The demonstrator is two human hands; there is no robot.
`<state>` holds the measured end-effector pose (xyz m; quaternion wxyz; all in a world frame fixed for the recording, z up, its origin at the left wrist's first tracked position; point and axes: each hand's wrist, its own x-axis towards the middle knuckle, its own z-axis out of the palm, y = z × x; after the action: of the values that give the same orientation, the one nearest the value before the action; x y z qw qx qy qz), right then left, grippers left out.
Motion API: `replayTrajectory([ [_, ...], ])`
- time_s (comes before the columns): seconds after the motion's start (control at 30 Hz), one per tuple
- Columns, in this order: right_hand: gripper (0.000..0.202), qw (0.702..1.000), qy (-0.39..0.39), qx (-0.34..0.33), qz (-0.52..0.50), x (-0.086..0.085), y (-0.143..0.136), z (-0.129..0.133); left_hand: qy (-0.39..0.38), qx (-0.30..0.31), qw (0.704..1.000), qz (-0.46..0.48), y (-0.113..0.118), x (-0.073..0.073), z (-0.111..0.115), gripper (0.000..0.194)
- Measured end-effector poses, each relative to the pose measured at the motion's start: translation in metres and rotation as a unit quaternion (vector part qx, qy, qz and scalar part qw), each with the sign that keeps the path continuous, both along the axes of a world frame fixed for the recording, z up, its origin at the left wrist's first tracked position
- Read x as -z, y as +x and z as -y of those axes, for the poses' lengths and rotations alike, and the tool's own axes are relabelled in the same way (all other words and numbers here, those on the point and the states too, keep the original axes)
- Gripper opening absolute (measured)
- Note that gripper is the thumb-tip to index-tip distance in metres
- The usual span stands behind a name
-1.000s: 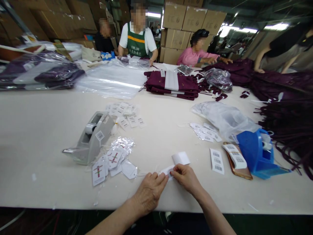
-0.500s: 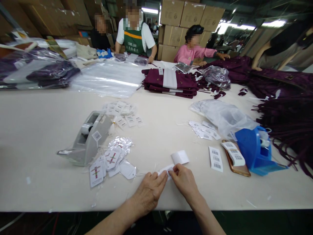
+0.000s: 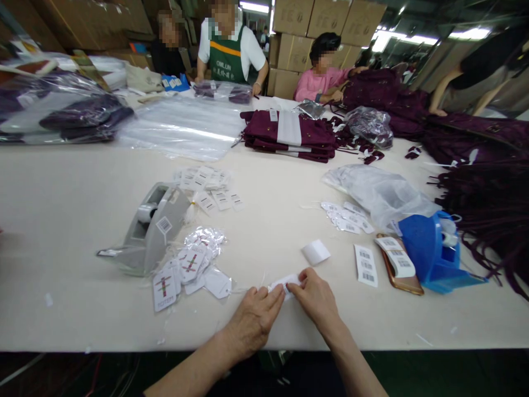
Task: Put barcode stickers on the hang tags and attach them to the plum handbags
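Note:
A small white tag point(image 3: 288, 279) lies on the table in front of me, partly covered by my fingers. My left hand point(image 3: 256, 320) rests palm down with its fingers stretched out, the fingertips touching the tag's left part. My right hand point(image 3: 317, 300) has thumb and forefinger drawn together on the tag's right part, where a dark printed patch shows at the thumb. Just beyond sits a slightly curled white paper piece point(image 3: 316, 252). To the left is a pile of printed tags point(image 3: 192, 259) marked TOTEM; barcode tags point(image 3: 206, 182) lie behind them.
A grey tape dispenser point(image 3: 155, 231) stands left, a blue one point(image 3: 430, 251) right. Beside the blue one are a phone point(image 3: 407, 284) and a barcode sticker sheet point(image 3: 366, 266). Folded maroon fabric items point(image 3: 306, 132) and plastic bags point(image 3: 185, 124) lie farther back. Several people work across the table.
The curled white paper has come away from beside my right fingers and lies slightly farther off to the right. My hands stay at the tag. A co-worker's arm across the table has shifted.

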<state>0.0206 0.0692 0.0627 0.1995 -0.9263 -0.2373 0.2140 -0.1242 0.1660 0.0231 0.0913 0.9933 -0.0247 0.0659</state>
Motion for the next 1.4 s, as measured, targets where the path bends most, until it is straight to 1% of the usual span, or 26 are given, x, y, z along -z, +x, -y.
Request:
replayTrajectory([
  [0.07, 0.016, 0.999, -0.047, -0.010, 0.025, -0.003, -0.003, 0.002, 0.005, 0.001, 1.000, 0.006, 0.000, -0.001, 0.000, 0.054],
  [0.1, 0.017, 0.997, -0.058, -0.012, 0.043, -0.003, -0.006, 0.004, 0.007, 0.002, 1.000, 0.007, 0.001, -0.002, 0.000, 0.054],
  [0.13, 0.017, 0.996, -0.056, -0.014, 0.070, -0.001, -0.010, 0.006, 0.008, 0.004, 1.000, 0.009, 0.001, -0.003, 0.000, 0.053],
  [0.17, 0.017, 0.994, -0.034, -0.021, 0.104, 0.002, -0.015, 0.009, 0.009, 0.004, 1.000, 0.009, 0.001, -0.004, 0.000, 0.052],
  [0.2, 0.018, 0.989, 0.006, -0.042, 0.140, 0.007, -0.020, 0.013, 0.007, 0.004, 1.000, 0.009, 0.002, -0.005, 0.001, 0.051],
  [0.23, 0.020, 0.980, 0.057, -0.078, 0.175, 0.013, -0.025, 0.016, 0.004, 0.004, 1.000, 0.010, 0.002, -0.006, 0.001, 0.049],
  [0.3, 0.029, 0.947, 0.140, -0.175, 0.231, 0.025, -0.034, 0.023, -0.009, 0.002, 1.000, 0.009, 0.002, -0.007, 0.001, 0.043],
  [0.33, 0.033, 0.931, 0.154, -0.218, 0.250, 0.030, -0.037, 0.026, -0.014, 0.000, 1.000, 0.009, 0.002, -0.007, 0.001, 0.040],
  [0.37, 0.036, 0.920, 0.150, -0.246, 0.265, 0.035, -0.038, 0.029, -0.017, -0.001, 1.000, 0.009, 0.002, -0.007, 0.001, 0.038],
  [0.4, 0.038, 0.915, 0.132, -0.258, 0.280, 0.038, -0.038, 0.031, -0.016, -0.002, 1.000, 0.009, 0.002, -0.006, 0.001, 0.038],
  [0.5, 0.039, 0.915, 0.069, -0.246, 0.313, 0.042, -0.033, 0.033, -0.003, -0.006, 1.000, 0.011, 0.001, -0.005, 0.001, 0.043],
  [0.57, 0.040, 0.913, 0.045, -0.239, 0.328, 0.041, -0.031, 0.035, -0.003, -0.012, 1.000, 0.015, 0.000, -0.004, 0.001, 0.045],
  [0.63, 0.042, 0.906, 0.037, -0.253, 0.337, 0.040, -0.031, 0.037, -0.009, -0.016, 1.000, 0.022, 0.000, -0.004, 0.001, 0.045],
  [0.73, 0.040, 0.896, 0.046, -0.281, 0.341, 0.039, -0.029, 0.046, -0.020, -0.019, 0.999, 0.044, 0.001, -0.006, -0.001, 0.044],
  [0.8, 0.037, 0.901, 0.058, -0.258, 0.343, 0.040, -0.025, 0.051, -0.045, -0.012, 0.995, 0.089, 0.000, -0.008, -0.004, 0.042],
  [0.87, 0.036, 0.914, 0.068, -0.215, 0.338, 0.042, -0.021, 0.054, -0.075, -0.024, 0.986, 0.148, -0.002, -0.011, -0.006, 0.037],
  [0.9, 0.036, 0.920, 0.072, -0.195, 0.333, 0.043, -0.019, 0.054, -0.083, -0.048, 0.981, 0.171, -0.003, -0.013, -0.007, 0.034],
  [0.93, 0.037, 0.924, 0.076, -0.179, 0.329, 0.045, -0.019, 0.052, -0.083, -0.084, 0.976, 0.182, -0.004, -0.015, -0.008, 0.031],
  [1.0, 0.037, 0.929, 0.085, -0.153, 0.326, 0.048, -0.022, 0.049, -0.070, -0.171, 0.968, 0.170, -0.005, -0.016, -0.008, 0.027],
  [1.03, 0.037, 0.930, 0.089, -0.141, 0.328, 0.050, -0.023, 0.047, -0.066, -0.201, 0.965, 0.152, -0.005, -0.016, -0.007, 0.027],
  [1.07, 0.037, 0.930, 0.093, -0.131, 0.329, 0.052, -0.026, 0.045, -0.065, -0.219, 0.965, 0.132, -0.005, -0.015, -0.006, 0.026],
  [1.1, 0.037, 0.932, 0.095, -0.123, 0.328, 0.053, -0.028, 0.043, -0.067, -0.226, 0.965, 0.112, -0.004, -0.014, -0.005, 0.024],
  [1.17, 0.036, 0.936, 0.098, -0.112, 0.318, 0.053, -0.031, 0.041, -0.068, -0.219, 0.970, 0.086, -0.002, -0.012, -0.004, 0.021],
  [1.27, 0.034, 0.946, 0.097, -0.107, 0.291, 0.051, -0.037, 0.039, -0.062, -0.205, 0.974, 0.078, -0.001, -0.010, -0.003, 0.027],
  [1.4, 0.033, 0.957, 0.102, -0.116, 0.244, 0.047, -0.047, 0.033, -0.064, -0.196, 0.976, 0.069, -0.002, -0.012, -0.005, 0.034],
])
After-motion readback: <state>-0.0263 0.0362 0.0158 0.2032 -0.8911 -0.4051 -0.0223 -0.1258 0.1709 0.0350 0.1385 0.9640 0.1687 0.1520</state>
